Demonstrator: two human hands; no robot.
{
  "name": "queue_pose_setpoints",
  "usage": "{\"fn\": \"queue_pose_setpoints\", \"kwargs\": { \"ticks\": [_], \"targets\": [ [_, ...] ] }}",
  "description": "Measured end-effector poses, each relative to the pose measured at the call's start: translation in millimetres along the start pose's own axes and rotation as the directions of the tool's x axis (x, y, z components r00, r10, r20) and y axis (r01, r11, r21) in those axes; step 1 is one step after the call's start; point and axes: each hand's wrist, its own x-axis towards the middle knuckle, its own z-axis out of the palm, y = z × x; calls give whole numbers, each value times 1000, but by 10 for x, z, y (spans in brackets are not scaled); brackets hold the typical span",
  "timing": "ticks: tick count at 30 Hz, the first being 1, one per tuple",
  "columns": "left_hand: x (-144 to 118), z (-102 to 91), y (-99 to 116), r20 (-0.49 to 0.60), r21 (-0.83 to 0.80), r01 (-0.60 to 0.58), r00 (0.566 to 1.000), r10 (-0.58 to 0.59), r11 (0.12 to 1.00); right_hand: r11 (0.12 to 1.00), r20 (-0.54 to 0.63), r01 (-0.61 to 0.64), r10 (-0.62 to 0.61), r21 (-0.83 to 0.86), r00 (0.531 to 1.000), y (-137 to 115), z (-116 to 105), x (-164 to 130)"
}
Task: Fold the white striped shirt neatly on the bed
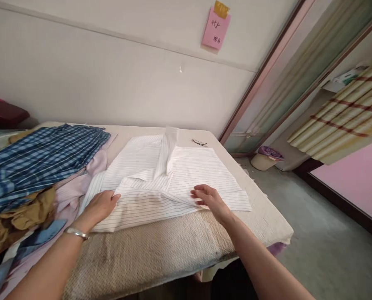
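Left of the striped shirt (173, 179), piled clothes (32, 175) crowd the table (179, 246).

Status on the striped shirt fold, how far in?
Done: the striped shirt lies spread on the table, its lower part already turned up. In hand: left hand and right hand press flat on that fold. Left: it is still wide, and the pile of clothes beside it looks unfolded.

table (173, 250) | beige cover | striped shirt (173, 179) | clothes pile (32, 175) | clip (200, 143)
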Motion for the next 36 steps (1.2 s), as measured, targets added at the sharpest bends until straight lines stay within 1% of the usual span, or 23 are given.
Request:
{"fn": "queue_pose_setpoints", "kwargs": {
  "ticks": [1, 2, 3, 4, 6, 8, 10, 12, 13, 14, 15, 16, 18, 20, 21, 22, 24, 26, 28, 30, 31, 33, 36],
  "targets": [
    [1, 1, 0, -6, 2, 2, 1000, -2, 1000, 992, -37, 21, -26, -122, 999, 20, -177, 19],
    [4, 2, -3, -7, 2, 4, 1000, -4, 1000, 965, -62, 43, -61, -257, 996, 18, -355, 36],
    [10, 4, -7, -2, 2, 8, 1000, -8, 1000, 915, -68, 63, -98, -398, 993, 1, -523, 48],
    [18, 8, -13, 10, 2, 13, 1000, -13, 1000, 845, -50, 78, -123, -529, 991, -19, -671, 52],
    [41, 23, -21, 28, 1, 37, 999, -37, 999, 694, 36, 100, -106, -713, 994, -37, -864, 36],
    [63, 46, -19, 15, -6, 82, 997, -82, 997, 565, 143, 153, -62, -811, 988, -3, -897, 5],
    [77, 70, -8, -7, -3, 118, 993, -118, 993, 419, 223, 224, -53, -880, 973, 56, -809, -12],
    [81, 82, 7, -5, 28, 124, 992, -124, 992, 271, 248, 257, -70, -927, 966, 95, -674, -3],
    [79, 82, 15, 2, 49, 117, 993, -117, 992, 219, 242, 254, -76, -942, 967, 101, -607, 9],
    [75, 75, 24, 7, 68, 111, 994, -112, 991, 190, 240, 251, -82, -949, 967, 99, -545, 21],
    [70, 64, 34, 7, 83, 105, 994, -106, 991, 183, 247, 260, -92, -948, 965, 91, -488, 31],
    [63, 49, 44, 3, 96, 103, 995, -104, 990, 194, 264, 279, -102, -940, 959, 83, -431, 36],
    [47, 14, 68, -8, 114, 107, 994, -107, 988, 250, 323, 346, -129, -904, 938, 81, -309, 23],
    [33, -18, 90, -9, 120, 109, 994, -109, 987, 291, 369, 410, -187, -864, 910, 108, -159, -13],
    [29, -30, 96, -4, 119, 108, 994, -109, 987, 289, 375, 429, -225, -856, 900, 130, -78, -33],
    [26, -38, 98, 3, 117, 107, 994, -108, 987, 268, 371, 436, -261, -859, 891, 154, 1, -51],
    [29, -43, 88, 16, 119, 100, 995, -102, 988, 190, 359, 423, -299, -886, 884, 192, 124, -63],
    [39, -38, 63, 22, 131, 98, 995, -102, 987, 109, 340, 379, -268, -919, 901, 198, 151, -25],
    [53, -27, 32, 32, 133, 101, 994, -106, 986, 88, 247, 268, -195, -959, 949, 170, 39, 62],
    [64, -15, 4, 47, 132, 107, 992, -114, 985, 104, 92, 105, -125, -989, 988, 125, -215, 175],
    [69, -7, -7, 55, 132, 109, 992, -117, 985, 111, 8, 19, -100, -994, 995, 106, -385, 231],
    [75, 8, -24, 64, 136, 107, 991, -116, 985, 119, -140, -130, -75, -984, 987, 90, -772, 322],
    [84, 24, -36, 74, 126, 114, 990, -124, 985, 157, -306, -292, -71, -943, 950, 142, -1333, 390]
  ]
}}
